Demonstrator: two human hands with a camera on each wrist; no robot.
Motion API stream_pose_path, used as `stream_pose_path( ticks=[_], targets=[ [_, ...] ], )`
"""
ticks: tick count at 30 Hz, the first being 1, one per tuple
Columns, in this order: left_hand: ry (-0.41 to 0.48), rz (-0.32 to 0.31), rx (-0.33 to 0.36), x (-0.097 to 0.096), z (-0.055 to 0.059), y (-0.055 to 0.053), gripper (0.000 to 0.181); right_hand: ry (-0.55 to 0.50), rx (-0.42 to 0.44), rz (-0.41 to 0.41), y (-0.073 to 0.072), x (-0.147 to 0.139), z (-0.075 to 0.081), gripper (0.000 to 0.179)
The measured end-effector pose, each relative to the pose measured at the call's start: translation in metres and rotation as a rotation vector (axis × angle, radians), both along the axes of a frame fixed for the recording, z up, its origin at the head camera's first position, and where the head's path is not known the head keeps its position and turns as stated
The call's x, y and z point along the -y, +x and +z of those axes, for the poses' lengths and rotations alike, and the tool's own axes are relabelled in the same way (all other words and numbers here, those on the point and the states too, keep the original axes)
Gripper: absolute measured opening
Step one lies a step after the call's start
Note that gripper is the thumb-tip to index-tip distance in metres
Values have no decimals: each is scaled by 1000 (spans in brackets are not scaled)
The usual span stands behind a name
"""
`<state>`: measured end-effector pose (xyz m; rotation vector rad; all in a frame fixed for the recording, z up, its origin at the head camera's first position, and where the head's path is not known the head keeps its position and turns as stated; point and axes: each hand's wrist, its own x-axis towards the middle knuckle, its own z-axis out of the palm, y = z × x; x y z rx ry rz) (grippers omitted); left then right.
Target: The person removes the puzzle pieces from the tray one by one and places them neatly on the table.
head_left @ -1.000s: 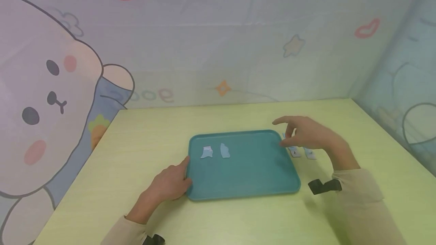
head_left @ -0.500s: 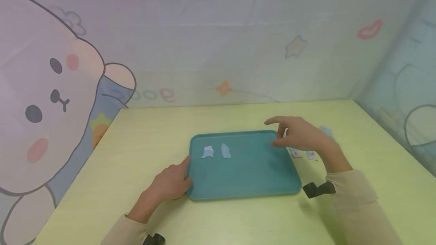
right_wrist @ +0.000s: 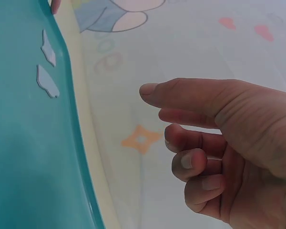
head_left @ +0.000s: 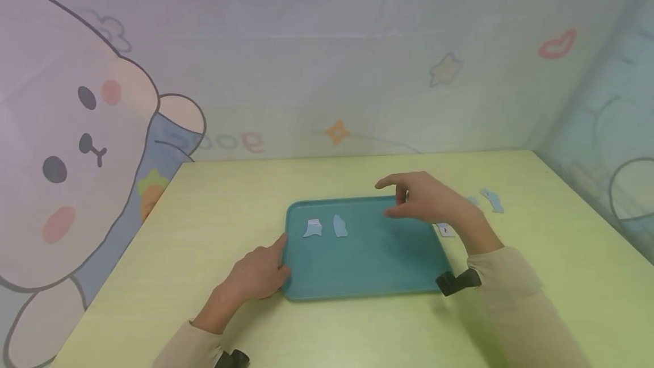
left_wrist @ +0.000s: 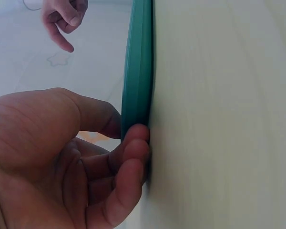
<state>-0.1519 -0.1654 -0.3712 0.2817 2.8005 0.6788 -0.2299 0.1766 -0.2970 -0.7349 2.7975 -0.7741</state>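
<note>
A teal tray (head_left: pixel 363 268) lies on the table, with two small light-blue, jagged-edged flat pieces in its left half: one with a white top (head_left: pixel 313 228) and a narrower one (head_left: pixel 339 226). At the tray's left edge, my left hand (head_left: pixel 257 273) holds the rim; the left wrist view shows the thumb and fingers (left_wrist: pixel 128 191) on the tray's edge (left_wrist: pixel 137 71). Over the tray's far right part hovers my right hand (head_left: pixel 429 195). Its index finger reaches forward, the other fingers are curled, and nothing sits between thumb and fingers (right_wrist: pixel 186 164).
Right of the tray, more flat pieces lie on the pale yellow table (head_left: pixel 388 331): a blue one (head_left: pixel 493 200) and a white one with a dark mark (head_left: pixel 445 230). Others are partly behind my right arm. A printed cloth (head_left: pixel 306 61) hangs behind the table.
My right hand has moved left, from above the tray's right edge to further over the tray, uncovering blue pieces at the right. The left hand stays on the rim.
</note>
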Motion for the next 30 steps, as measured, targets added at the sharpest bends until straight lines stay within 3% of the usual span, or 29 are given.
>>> stream_pose_path(
  ticks=[8, 16, 22, 30],
  targets=[
    [7, 7, 2, -1, 0, -1, 74, -11, 23, 37, -4, 13, -7, 52],
    [-3, 14, 13, -1, 0, -2, 74, -4, 24, 69, -15, 24, -26, 54],
    [-6, 17, 16, -2, -2, -2, 73, 35, 76, 77, -18, 33, -39, 60],
    [-4, 15, 10, -2, -2, -2, 73, 44, 89, 97, -23, 44, -48, 60]
  ],
)
